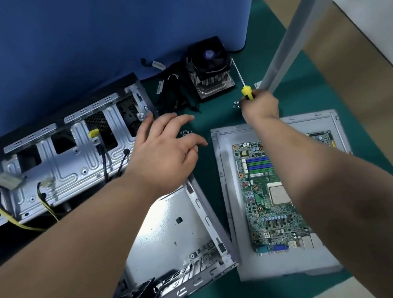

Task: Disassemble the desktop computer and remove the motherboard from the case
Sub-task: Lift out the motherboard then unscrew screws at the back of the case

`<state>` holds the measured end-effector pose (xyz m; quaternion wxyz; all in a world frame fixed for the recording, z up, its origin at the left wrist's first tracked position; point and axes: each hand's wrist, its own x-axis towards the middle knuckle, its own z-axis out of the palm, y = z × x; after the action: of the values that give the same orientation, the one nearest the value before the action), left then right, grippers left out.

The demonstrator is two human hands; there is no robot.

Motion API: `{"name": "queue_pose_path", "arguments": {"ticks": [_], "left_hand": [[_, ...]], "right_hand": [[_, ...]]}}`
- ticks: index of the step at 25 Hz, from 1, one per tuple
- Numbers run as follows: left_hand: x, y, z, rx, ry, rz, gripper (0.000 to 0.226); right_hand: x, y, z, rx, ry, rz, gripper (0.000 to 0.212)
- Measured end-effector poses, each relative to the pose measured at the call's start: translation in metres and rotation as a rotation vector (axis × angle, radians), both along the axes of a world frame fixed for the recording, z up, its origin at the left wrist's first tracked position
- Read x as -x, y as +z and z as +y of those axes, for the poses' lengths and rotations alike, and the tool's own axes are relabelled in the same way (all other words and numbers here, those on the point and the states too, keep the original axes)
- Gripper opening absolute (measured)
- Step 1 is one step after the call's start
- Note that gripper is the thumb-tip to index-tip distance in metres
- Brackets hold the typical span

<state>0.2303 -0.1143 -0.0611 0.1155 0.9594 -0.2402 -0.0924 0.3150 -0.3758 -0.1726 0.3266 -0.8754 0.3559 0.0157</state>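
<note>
head view: your motherboard (268, 199) lies outside the case (177, 245), seemingly done; right hand (259, 107) grips the screwdriver (244, 86), left hand (168, 147) fingers spread.

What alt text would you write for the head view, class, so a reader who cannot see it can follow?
The motherboard lies out of the case, on a grey panel on a green mat. The right hand grips a yellow-handled screwdriver near a cooler; the left hand hovers open over loose screws.

Repair workbench (green mat (267, 70), blue partition (102, 31)).
</note>
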Motion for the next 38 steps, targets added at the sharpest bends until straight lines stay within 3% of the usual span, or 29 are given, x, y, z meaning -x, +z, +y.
{"name": "queue_pose_path", "arguments": {"ticks": [7, 10, 12, 19, 30, 35, 38], "left_hand": [[-0.002, -0.005, 0.002, 0.033, -0.002, -0.009, 0.033], [-0.004, -0.005, 0.004, 0.008, -0.031, 0.014, 0.036], [-0.002, -0.003, 0.002, -0.009, -0.038, 0.021, 0.045], [0.015, -0.006, 0.001, 0.009, -0.027, -0.018, 0.037], [0.063, 0.006, 0.017, 0.022, 0.016, 0.116, 0.057], [0.121, 0.016, 0.060, 0.184, 0.039, 0.151, 0.058], [0.160, 0.015, 0.104, 0.136, 0.097, 0.118, 0.054]], "right_hand": [[0.062, 0.025, 0.004, -0.198, 0.022, -0.185, 0.011], [0.112, 0.039, 0.019, -0.398, -0.013, -0.155, 0.017], [0.145, 0.049, 0.028, -0.417, 0.016, -0.097, 0.016], [0.212, 0.060, 0.056, -0.254, 0.137, 0.129, 0.027], [0.215, 0.053, 0.110, 0.083, 0.418, 0.389, 0.024], [0.207, 0.047, 0.122, 0.148, 0.494, 0.441, 0.021], [0.206, 0.049, 0.123, 0.163, 0.514, 0.466, 0.021]]}}
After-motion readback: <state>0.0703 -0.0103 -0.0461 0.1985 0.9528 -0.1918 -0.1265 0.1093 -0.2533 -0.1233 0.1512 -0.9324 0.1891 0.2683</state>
